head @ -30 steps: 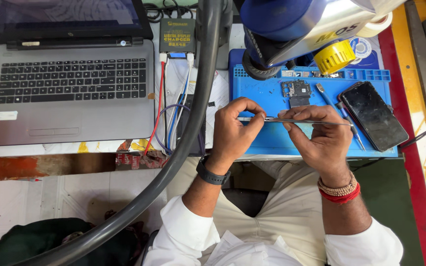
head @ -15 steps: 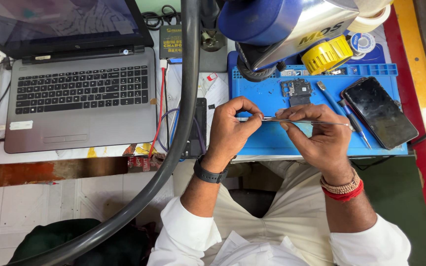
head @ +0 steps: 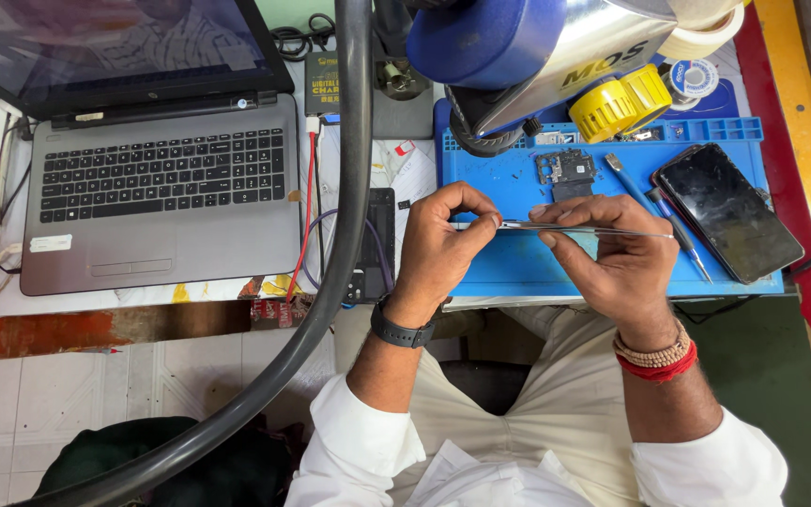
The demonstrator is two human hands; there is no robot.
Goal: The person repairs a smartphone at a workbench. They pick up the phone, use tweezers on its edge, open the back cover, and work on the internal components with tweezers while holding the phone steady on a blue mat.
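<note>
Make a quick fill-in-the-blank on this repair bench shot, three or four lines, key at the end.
1. Both hands, left hand and right hand, pinch slim metal ____ between them.
2. The work mat under the hands is ____ in colour.
3. The dark phone lies at the mat's ____ end.
4. The open laptop sits to the ____ of the mat.

Missing words: tweezers; blue; right; left

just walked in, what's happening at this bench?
A seated person holds thin metal tweezers between both hands over a blue work mat: the left hand pinches one end, the right hand grips along the length. On the mat lie a small circuit board and a dark phone. An open laptop sits on the person's left side.
</note>
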